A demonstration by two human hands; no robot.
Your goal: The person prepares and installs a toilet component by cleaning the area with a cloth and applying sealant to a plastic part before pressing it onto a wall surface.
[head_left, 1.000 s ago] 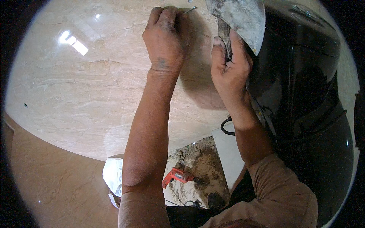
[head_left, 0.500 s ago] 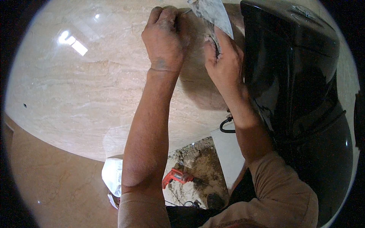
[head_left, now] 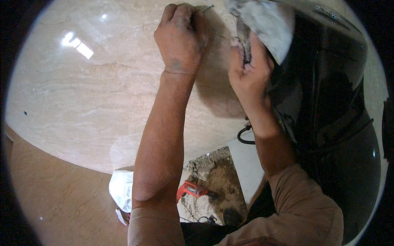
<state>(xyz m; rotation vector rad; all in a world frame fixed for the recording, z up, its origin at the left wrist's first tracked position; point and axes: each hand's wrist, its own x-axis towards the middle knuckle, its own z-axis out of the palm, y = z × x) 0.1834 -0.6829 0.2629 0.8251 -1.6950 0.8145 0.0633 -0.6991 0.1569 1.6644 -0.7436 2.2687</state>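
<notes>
My left hand [head_left: 180,39] is closed at the top of the view, its knuckles close to the marble-patterned wall tile [head_left: 102,94]. A thin nail-like metal piece [head_left: 208,7] sticks out past its fingers; its other end is hidden. To the right, my right hand [head_left: 251,67] wraps around the dark, dirty handle of a trowel [head_left: 266,28]. The trowel's broad blade is smeared with whitish dried material and points up, its upper end cut off by the view's edge. Motion blurs the blade, which overlaps the glossy black toilet [head_left: 312,102].
Below, a red power drill [head_left: 193,190] lies on a rough, sandy patch of floor [head_left: 213,168]. A black hose [head_left: 244,137] curves out beside the toilet. A white bag-like object [head_left: 121,189] sits by my left elbow. A small hole [head_left: 25,113] marks the tile at far left.
My right hand has swung right with the trowel, so its blade now covers part of the black toilet. My left hand has shifted only slightly, and the metal piece shows more plainly.
</notes>
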